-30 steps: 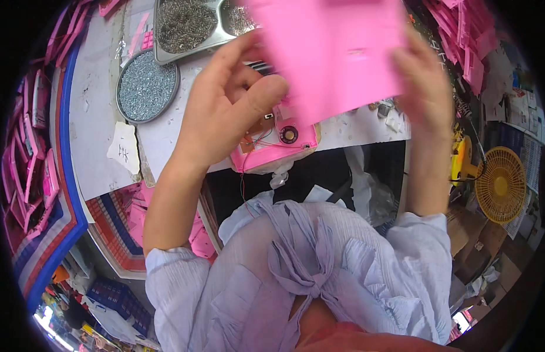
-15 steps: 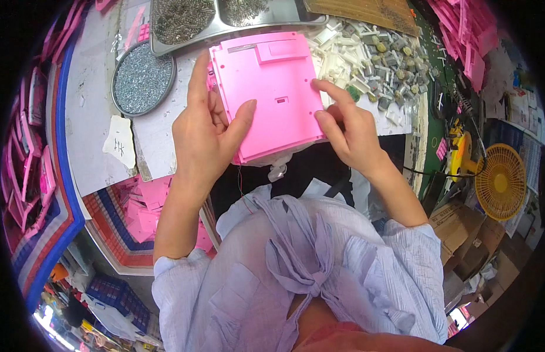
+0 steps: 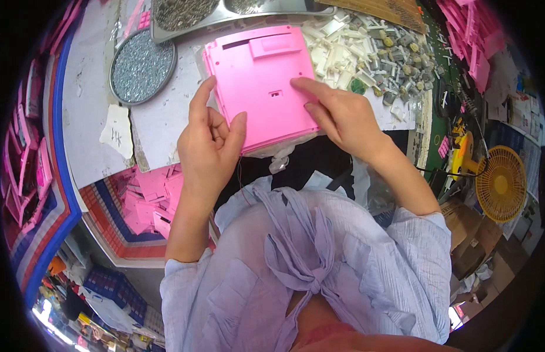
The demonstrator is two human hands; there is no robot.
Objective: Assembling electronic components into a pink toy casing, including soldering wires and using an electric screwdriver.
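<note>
Pink casing [image 3: 260, 117] is lying beneath parted fingers [image 3: 313, 89], right hand [image 3: 351, 120] touching its face, left hand [image 3: 205, 144] flanking its edge; level pressure is likely serving best.

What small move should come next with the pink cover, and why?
Perhaps press the pink plastic cover along its edges: its near side looks layered, seating is unclear, and the left hand is at its left edge, the right hand partly over its right side.
</note>
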